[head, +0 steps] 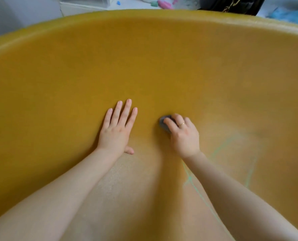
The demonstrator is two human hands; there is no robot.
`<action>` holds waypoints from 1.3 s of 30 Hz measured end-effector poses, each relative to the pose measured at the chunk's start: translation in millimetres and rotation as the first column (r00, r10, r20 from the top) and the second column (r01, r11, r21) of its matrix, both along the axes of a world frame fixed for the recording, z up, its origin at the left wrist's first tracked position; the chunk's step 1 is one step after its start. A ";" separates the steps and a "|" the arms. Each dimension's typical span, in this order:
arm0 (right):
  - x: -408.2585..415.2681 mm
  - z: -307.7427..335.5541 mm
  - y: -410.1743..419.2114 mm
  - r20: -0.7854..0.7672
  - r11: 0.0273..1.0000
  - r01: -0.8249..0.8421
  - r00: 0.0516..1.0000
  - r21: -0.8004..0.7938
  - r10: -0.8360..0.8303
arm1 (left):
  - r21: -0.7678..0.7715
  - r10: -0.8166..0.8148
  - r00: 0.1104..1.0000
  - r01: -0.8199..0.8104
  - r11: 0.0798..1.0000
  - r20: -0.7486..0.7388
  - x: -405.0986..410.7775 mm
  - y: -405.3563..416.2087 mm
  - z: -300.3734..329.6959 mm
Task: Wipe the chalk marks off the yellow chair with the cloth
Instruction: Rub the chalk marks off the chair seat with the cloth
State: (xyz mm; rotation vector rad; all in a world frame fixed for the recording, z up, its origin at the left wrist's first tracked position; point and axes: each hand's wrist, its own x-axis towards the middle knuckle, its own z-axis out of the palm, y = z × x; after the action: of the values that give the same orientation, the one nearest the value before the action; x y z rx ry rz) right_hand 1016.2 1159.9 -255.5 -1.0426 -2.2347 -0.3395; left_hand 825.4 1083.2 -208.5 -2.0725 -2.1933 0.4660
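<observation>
Soft, even light is cast; faint shadows are seen beneath each hand (117, 129). Edges are bowed by wide-angle distortion, and detail is slightly blurred.

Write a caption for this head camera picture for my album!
Right hand rubs a grey cloth on the yellow chair; left hand rests flat, green chalk marks remaining.

Surface: yellow chair (144, 66), a wide curved shell with a raised rim along the far edge.
Marks: green chalk marks (188, 176) run across its near right part.
Left hand (116, 131): rests flat on the chair near the middle, fingers straight.
Right hand (183, 134): just right of it, presses a grey cloth (163, 123) against the chair, fingers curled over the cloth.
</observation>
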 end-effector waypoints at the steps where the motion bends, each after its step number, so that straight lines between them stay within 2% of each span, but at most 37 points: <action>1: 0.5 -9.8 -15.5 0.003 0.997 -0.008 1.000 -0.080 0.008 | 0.000 0.002 1.000 -0.002 1.000 -0.002 1.3 -0.8 1.4; 3: 0.9 -13.0 -31.1 0.023 0.984 -0.028 0.999 -0.176 0.032 | -0.005 0.010 1.000 -0.010 1.000 -0.005 3.8 -2.6 4.9; 4: 2.0 -7.9 -29.2 0.065 0.983 -0.049 0.996 -0.176 0.062 | -0.007 0.013 1.000 -0.013 1.000 -0.004 4.2 -3.0 6.1; 7: 9.1 30.9 6.1 0.165 0.996 -0.063 0.984 -0.057 0.071 | -0.026 0.008 1.000 -0.009 1.000 -0.010 4.6 -3.0 8.0; 11: 10.1 105.0 73.6 0.036 0.956 0.066 0.996 0.285 -0.080 | -0.036 0.011 1.000 -0.012 0.999 -0.027 4.0 -0.3 2.7; 12: 7.2 115.1 83.8 -0.027 0.932 0.120 0.993 0.342 -0.118 | -0.036 0.010 1.000 -0.011 0.999 -0.025 3.4 0.0 0.9; 14: -1.9 116.4 93.7 -0.157 0.907 0.220 0.972 0.360 -0.174 | -0.037 0.010 1.000 -0.010 0.999 -0.021 2.7 0.4 -1.6; 16: -9.0 101.7 90.6 -0.234 0.917 0.252 0.955 0.308 -0.183 | -0.038 0.017 1.000 -0.018 0.999 -0.014 2.9 0.9 -2.9; 17: -8.2 88.3 83.2 -0.218 0.933 0.226 0.962 0.280 -0.167 | -0.044 0.020 1.000 -0.021 0.999 -0.012 3.9 0.4 -2.4; 19: 1.9 50.2 51.9 -0.083 0.975 0.093 0.993 0.201 -0.078 | -0.049 0.019 1.000 -0.020 0.999 -0.018 6.6 -0.6 0.7; 20: 7.7 29.6 29.9 -0.021 0.992 0.021 1.000 0.122 -0.018 | -0.048 0.023 0.999 -0.025 0.999 -0.023 7.9 -1.2 2.8; 22: 12.6 -0.6 -8.3 -0.001 0.994 -0.037 0.999 -0.098 0.037 | -0.054 0.046 0.999 -0.047 0.997 -0.026 10.8 -1.9 6.6; 25: 10.0 -13.0 -42.7 -0.036 0.916 -0.019 0.999 -0.400 0.005 | -0.094 0.079 0.997 -0.079 0.992 -0.004 22.3 -2.2 17.5; 29: 28.0 -25.5 -101.5 -0.022 0.781 -0.196 0.973 -0.593 0.228 | -0.178 0.088 0.994 -0.074 0.981 0.068 32.8 -20.7 15.6; 31: 39.5 -25.6 -119.4 0.042 0.752 -0.238 0.942 -0.615 0.332 | -0.289 0.058 0.994 -0.030 0.957 0.091 37.2 -41.9 8.9; 32: 41.2 -22.9 -114.9 0.078 0.774 -0.240 0.934 -0.586 0.348 | -0.333 0.042 0.995 -0.010 0.943 0.089 39.4 -52.2 5.9; 34: 38.0 -13.5 -87.5 0.108 0.853 -0.191 0.955 -0.486 0.275 | -0.387 0.048 0.994 -0.006 0.922 0.099 43.6 -69.5 0.2; 36: 33.6 -2.0 -51.4 0.076 0.918 -0.123 0.984 -0.378 0.163 | -0.394 0.055 0.992 -0.007 0.919 0.111 45.7 -80.4 -7.2; 39: 32.3 7.0 -21.1 0.082 0.945 -0.060 0.992 -0.321 0.091 | -0.369 0.057 0.991 -0.009 0.929 0.122 43.9 -90.2 -14.8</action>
State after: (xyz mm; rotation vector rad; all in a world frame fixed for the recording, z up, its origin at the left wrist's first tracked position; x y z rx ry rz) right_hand 1048.5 1138.9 -248.5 -1.1184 -2.4648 0.0083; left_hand 869.3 993.0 -223.3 -2.3064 -2.3696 0.8259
